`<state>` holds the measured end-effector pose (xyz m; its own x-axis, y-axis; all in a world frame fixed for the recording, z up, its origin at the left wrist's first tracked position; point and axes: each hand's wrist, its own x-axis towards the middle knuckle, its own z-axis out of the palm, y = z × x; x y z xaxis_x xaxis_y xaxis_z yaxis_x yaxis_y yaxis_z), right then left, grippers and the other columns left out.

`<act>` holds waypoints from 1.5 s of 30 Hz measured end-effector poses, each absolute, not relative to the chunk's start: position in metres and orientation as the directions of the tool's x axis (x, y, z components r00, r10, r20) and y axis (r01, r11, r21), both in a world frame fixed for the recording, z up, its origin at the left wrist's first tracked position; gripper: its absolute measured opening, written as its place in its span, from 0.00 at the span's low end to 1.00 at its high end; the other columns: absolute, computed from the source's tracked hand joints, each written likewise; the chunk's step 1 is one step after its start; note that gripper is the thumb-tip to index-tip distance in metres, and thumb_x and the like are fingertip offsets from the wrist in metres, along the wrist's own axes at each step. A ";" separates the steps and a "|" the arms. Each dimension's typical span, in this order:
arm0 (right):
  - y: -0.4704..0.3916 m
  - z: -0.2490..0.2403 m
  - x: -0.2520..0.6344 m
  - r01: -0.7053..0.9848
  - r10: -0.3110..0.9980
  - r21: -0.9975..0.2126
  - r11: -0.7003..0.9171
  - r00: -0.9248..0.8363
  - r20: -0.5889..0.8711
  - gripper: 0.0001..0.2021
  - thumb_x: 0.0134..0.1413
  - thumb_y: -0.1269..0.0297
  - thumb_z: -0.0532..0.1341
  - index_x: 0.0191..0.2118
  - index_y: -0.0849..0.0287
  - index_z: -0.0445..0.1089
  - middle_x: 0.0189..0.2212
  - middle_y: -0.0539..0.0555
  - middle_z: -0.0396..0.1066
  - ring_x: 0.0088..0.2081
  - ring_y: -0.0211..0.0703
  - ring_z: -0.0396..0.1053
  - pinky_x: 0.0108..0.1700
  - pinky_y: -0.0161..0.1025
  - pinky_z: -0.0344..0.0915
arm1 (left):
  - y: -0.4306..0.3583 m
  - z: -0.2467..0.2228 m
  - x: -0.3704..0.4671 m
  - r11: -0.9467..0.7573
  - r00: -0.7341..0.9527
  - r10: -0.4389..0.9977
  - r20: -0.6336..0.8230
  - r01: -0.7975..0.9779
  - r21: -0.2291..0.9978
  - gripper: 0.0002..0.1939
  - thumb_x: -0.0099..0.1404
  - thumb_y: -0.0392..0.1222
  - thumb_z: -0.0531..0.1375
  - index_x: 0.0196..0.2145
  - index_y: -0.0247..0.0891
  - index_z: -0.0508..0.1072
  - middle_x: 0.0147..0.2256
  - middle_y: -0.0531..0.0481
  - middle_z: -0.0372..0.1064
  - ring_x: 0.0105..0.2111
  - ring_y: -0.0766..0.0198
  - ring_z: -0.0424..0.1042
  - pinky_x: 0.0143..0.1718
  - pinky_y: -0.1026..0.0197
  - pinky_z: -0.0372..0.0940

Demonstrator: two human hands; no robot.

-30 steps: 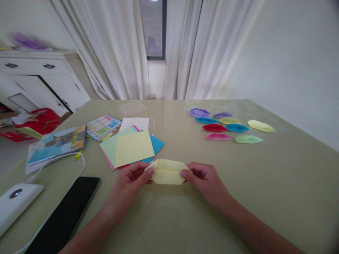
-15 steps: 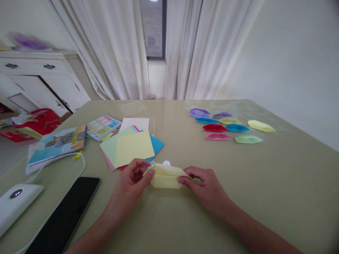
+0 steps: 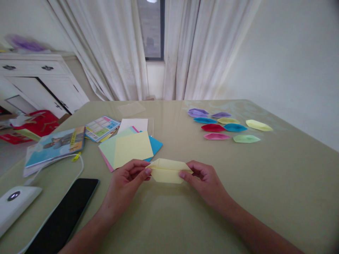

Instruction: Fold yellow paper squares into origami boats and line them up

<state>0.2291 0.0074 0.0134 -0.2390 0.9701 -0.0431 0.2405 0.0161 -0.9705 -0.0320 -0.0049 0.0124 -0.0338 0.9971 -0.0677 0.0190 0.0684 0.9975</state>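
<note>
Left hand (image 3: 127, 183) and right hand (image 3: 208, 180) pinch opposite ends of a folded yellow paper (image 3: 168, 174), its long axis running left to right.

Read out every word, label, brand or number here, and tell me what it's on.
Nothing is clear enough to quote.
Booklet: apparent yellow lettering, too blurred to read.
Printed card: marks in coloured panels, too small to read.
Folded yellow paper: no writing visible.
</note>
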 end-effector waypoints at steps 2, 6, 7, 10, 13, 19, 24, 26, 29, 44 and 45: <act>0.007 0.013 0.229 0.240 0.968 -0.971 0.014 -0.246 -0.047 0.13 0.62 0.54 0.68 0.34 0.59 0.78 0.27 0.49 0.70 0.30 0.39 0.66 0.29 0.33 0.59 | -0.005 0.013 -0.033 0.068 -0.024 0.997 -0.067 0.026 0.997 0.19 0.61 0.56 0.73 0.39 0.38 0.80 0.35 0.47 0.84 0.33 0.63 0.80 0.37 0.64 0.74; 0.007 0.014 0.228 0.238 0.966 -0.971 0.006 -0.251 -0.056 0.14 0.63 0.54 0.67 0.33 0.60 0.77 0.26 0.48 0.68 0.29 0.38 0.64 0.29 0.33 0.58 | -0.005 0.013 -0.033 0.054 -0.029 0.998 -0.053 0.002 0.999 0.20 0.60 0.57 0.74 0.39 0.39 0.78 0.32 0.51 0.83 0.32 0.66 0.78 0.36 0.67 0.72; 0.007 0.014 0.228 0.240 0.966 -0.971 0.003 -0.252 -0.059 0.14 0.64 0.53 0.66 0.33 0.60 0.77 0.26 0.48 0.68 0.29 0.38 0.64 0.29 0.33 0.59 | -0.005 0.013 -0.032 0.054 -0.032 0.998 -0.054 -0.013 0.998 0.21 0.60 0.57 0.74 0.39 0.40 0.76 0.31 0.52 0.82 0.31 0.66 0.78 0.35 0.67 0.72; 0.008 0.014 0.229 0.231 0.964 -0.973 -0.017 -0.254 -0.078 0.16 0.64 0.51 0.66 0.35 0.61 0.78 0.27 0.49 0.69 0.29 0.38 0.64 0.29 0.33 0.59 | -0.005 0.013 -0.031 0.057 -0.015 0.998 -0.058 -0.041 0.998 0.22 0.63 0.57 0.73 0.42 0.42 0.71 0.29 0.54 0.82 0.31 0.66 0.78 0.36 0.66 0.72; 0.009 0.013 0.229 0.204 0.963 -0.978 -0.047 -0.251 -0.099 0.18 0.64 0.49 0.65 0.36 0.62 0.78 0.28 0.50 0.71 0.30 0.39 0.66 0.29 0.33 0.60 | -0.006 0.013 -0.031 0.054 0.021 0.998 -0.053 -0.061 0.997 0.21 0.67 0.57 0.69 0.48 0.42 0.71 0.32 0.51 0.83 0.35 0.64 0.80 0.41 0.63 0.74; 0.010 0.013 0.229 0.167 0.965 -0.982 -0.092 -0.230 -0.129 0.21 0.62 0.45 0.67 0.37 0.62 0.78 0.29 0.52 0.74 0.30 0.40 0.69 0.30 0.34 0.62 | -0.008 0.013 -0.032 -0.016 0.008 1.000 0.016 -0.052 0.999 0.18 0.66 0.52 0.70 0.48 0.42 0.75 0.37 0.50 0.84 0.35 0.62 0.81 0.40 0.61 0.76; 0.009 0.014 0.228 0.150 0.966 -0.983 -0.101 -0.224 -0.133 0.20 0.62 0.45 0.67 0.38 0.61 0.78 0.29 0.51 0.74 0.30 0.41 0.69 0.30 0.34 0.62 | -0.008 0.015 -0.031 -0.112 -0.014 0.993 0.114 0.086 0.990 0.10 0.65 0.48 0.71 0.40 0.40 0.83 0.32 0.49 0.82 0.33 0.61 0.82 0.36 0.63 0.77; 0.009 0.014 0.228 0.144 0.966 -0.985 -0.096 -0.227 -0.127 0.21 0.62 0.45 0.68 0.38 0.61 0.78 0.29 0.51 0.74 0.30 0.40 0.69 0.30 0.34 0.62 | -0.008 0.016 -0.031 -0.114 -0.021 0.993 0.117 0.104 0.988 0.10 0.64 0.48 0.71 0.40 0.41 0.84 0.32 0.48 0.83 0.32 0.60 0.82 0.36 0.62 0.78; 0.009 0.013 0.229 0.141 0.967 -0.985 -0.096 -0.222 -0.126 0.20 0.62 0.45 0.68 0.39 0.61 0.79 0.29 0.51 0.74 0.29 0.39 0.68 0.28 0.33 0.60 | -0.008 0.016 -0.032 -0.117 -0.016 0.993 0.120 0.117 0.986 0.09 0.63 0.46 0.72 0.40 0.42 0.85 0.33 0.48 0.84 0.33 0.60 0.83 0.37 0.63 0.78; 0.010 0.015 0.228 0.082 0.973 -0.991 -0.109 -0.194 -0.123 0.20 0.60 0.45 0.69 0.41 0.60 0.79 0.31 0.52 0.77 0.31 0.41 0.72 0.30 0.33 0.65 | -0.009 0.010 -0.040 -0.125 0.016 0.992 0.124 0.244 0.962 0.09 0.61 0.48 0.72 0.38 0.44 0.86 0.33 0.48 0.84 0.32 0.57 0.82 0.35 0.61 0.76; 0.009 0.015 0.228 0.100 0.978 -0.991 -0.089 -0.180 -0.105 0.20 0.61 0.45 0.68 0.41 0.60 0.79 0.31 0.52 0.77 0.30 0.41 0.72 0.29 0.33 0.64 | -0.009 0.010 -0.040 -0.130 0.046 0.991 0.123 0.255 0.958 0.09 0.62 0.48 0.72 0.40 0.44 0.86 0.35 0.48 0.84 0.33 0.57 0.82 0.36 0.61 0.77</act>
<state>0.2281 0.0095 0.0150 -0.1802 0.9780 -0.1055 0.0997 -0.0885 -0.9911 -0.0402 -0.0089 0.0098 0.0456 0.9914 0.1228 0.2546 -0.1304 0.9582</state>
